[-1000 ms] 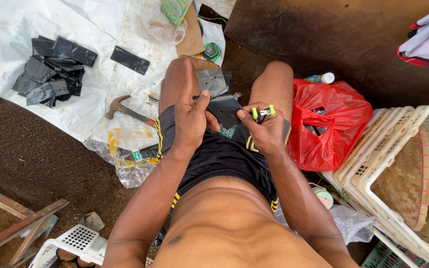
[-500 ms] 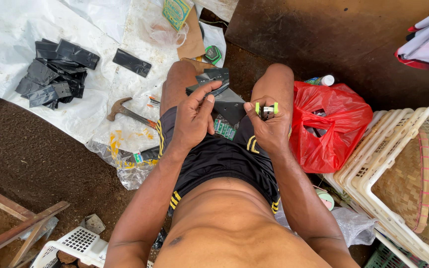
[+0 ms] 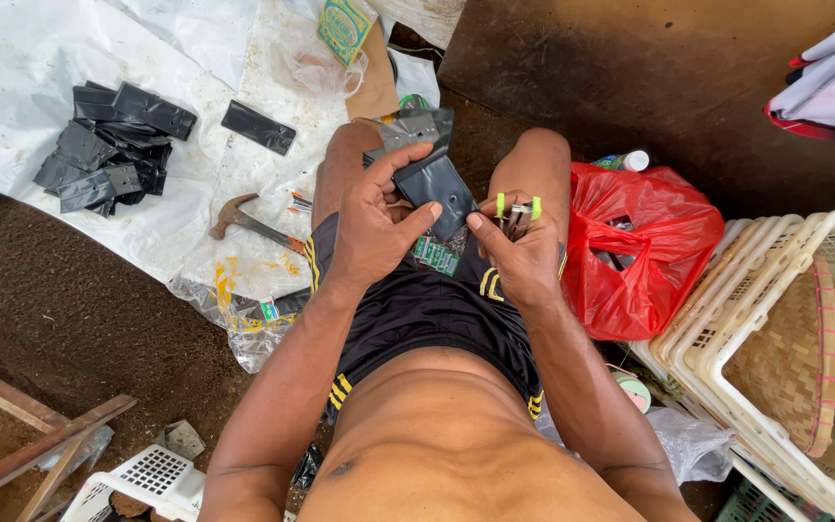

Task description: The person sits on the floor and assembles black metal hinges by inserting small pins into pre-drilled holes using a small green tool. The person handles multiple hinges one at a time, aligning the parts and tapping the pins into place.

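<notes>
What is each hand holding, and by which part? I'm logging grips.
The left hand holds a black plastic piece by its lower edge; the right hand grips a small metal tool with green-tipped handles around its middle.

A flat green-and-yellow packet [image 3: 345, 26] is seen at the top edge, well above the hammer [image 3: 248, 224]. A clear plastic bag with yellow print and a small label [image 3: 244, 309] is seen just below the hammer.

Both forearms reach away over the lap; the left hand [image 3: 374, 227] curls its fingers closed, the right hand [image 3: 519, 253] clenched just beside it.
</notes>
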